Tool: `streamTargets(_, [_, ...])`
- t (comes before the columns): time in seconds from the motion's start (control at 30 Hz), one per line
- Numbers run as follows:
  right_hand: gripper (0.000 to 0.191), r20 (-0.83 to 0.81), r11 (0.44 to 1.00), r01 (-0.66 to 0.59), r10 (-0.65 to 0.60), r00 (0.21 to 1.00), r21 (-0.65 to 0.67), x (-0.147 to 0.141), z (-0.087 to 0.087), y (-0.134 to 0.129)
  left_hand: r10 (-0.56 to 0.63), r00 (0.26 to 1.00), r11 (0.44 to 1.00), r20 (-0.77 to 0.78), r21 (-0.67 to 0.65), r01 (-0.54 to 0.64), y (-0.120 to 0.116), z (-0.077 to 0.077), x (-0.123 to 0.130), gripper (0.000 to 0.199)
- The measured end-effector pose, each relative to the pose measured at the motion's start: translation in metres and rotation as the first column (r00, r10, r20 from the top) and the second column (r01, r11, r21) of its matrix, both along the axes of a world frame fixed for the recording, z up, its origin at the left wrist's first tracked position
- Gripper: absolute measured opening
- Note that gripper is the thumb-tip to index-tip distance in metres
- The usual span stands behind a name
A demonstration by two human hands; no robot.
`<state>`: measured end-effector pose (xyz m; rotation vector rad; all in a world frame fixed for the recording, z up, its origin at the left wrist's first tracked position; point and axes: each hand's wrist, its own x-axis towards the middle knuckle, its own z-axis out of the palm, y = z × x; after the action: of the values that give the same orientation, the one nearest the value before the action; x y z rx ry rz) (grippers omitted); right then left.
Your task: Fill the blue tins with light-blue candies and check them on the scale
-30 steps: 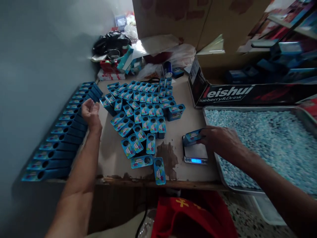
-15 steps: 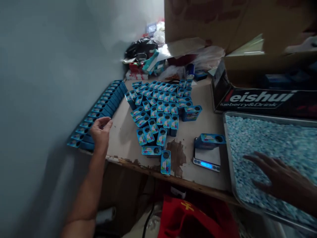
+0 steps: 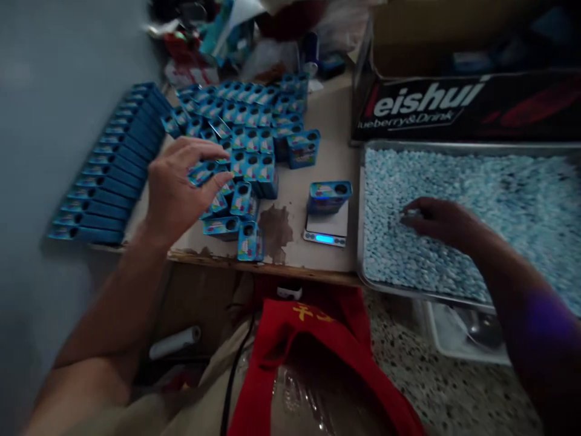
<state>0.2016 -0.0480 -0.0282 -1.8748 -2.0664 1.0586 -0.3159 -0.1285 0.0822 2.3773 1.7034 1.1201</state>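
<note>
My left hand (image 3: pixel 181 184) hovers over the near left part of a group of small blue tins (image 3: pixel 267 172), thumb and fingers apart with nothing between them. My right hand (image 3: pixel 438 221) is at the left part of a metal tray (image 3: pixel 362 242) full of small pale-blue pellets (image 3: pixel 431 266). Its thumb and fingertips are pinched together, with pale pellets showing at the tips. Between the hands, a blue tin (image 3: pixel 329 198) with a round dark hole in its top stands upright on a small digital scale (image 3: pixel 325 238) with a lit blue display.
A row of blue tins (image 3: pixel 109 163) lines the table's left side by the wall. Behind the tray stands a black printed carton (image 3: pixel 422 109). Bags and clutter lie at the back. A red apron (image 3: pixel 258 375) hangs below the table edge, near a white container (image 3: pixel 454 339).
My left hand has moved right, from the tin row to over the grouped tins. My right hand's spread fingers have closed into a pinch at the pellets. The view has tilted down.
</note>
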Motion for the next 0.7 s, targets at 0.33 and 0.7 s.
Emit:
streamTargets(0.33, [0.021, -0.069, 0.992, 0.115, -0.118, 0.991, -0.052, -0.021, 0.025, -0.011, -0.373, 0.927, 0.892, -0.026, -0.287, 0.35, 0.058, -0.013, 0.08, 0.05])
streamTargets(0.7, [0.012, -0.144, 0.992, -0.077, 0.091, 0.985, 0.101, -0.069, 0.078, 0.003, -0.037, 0.855, 0.824, 0.518, -0.468, 0.319, 0.108, -0.09, 0.097, 0.034])
